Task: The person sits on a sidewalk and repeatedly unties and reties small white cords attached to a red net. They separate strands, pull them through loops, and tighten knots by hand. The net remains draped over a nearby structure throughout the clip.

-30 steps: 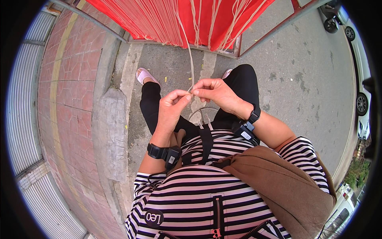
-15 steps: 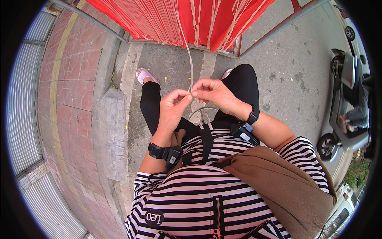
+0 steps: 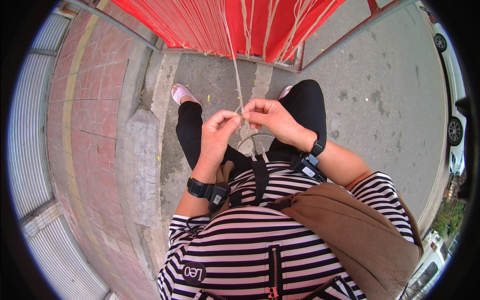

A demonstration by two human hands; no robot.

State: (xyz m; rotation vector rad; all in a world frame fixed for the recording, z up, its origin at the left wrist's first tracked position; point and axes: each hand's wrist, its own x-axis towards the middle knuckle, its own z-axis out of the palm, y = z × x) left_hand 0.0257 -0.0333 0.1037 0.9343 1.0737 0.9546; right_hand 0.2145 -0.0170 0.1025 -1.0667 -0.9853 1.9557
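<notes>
Thin pale strands (image 3: 236,75) hang taut from the red cloth (image 3: 200,30) down to my fingertips. My left hand (image 3: 218,135) pinches the strands between thumb and forefinger. Right beside it, my right hand (image 3: 272,119) pinches them too, its thumb and forefinger nearly touching the left ones. A small loop of strand shows just above the fingertips. The exact crossing of the strands between my fingers is too small to make out. More pale fringe strands cover the cloth, in a dense row at left and in loose bunches (image 3: 270,30) at right.
A metal frame (image 3: 340,37) holds the red cloth ahead of me. On the left run a kerb (image 3: 142,165) and red paving (image 3: 95,140). Grey road (image 3: 380,110) lies to the right, with parked cars (image 3: 452,85) along its far side.
The strand in my fingers has shifted slightly, and a small loop now shows above the fingertips. A motor scooter with a rider at the right has left the view.
</notes>
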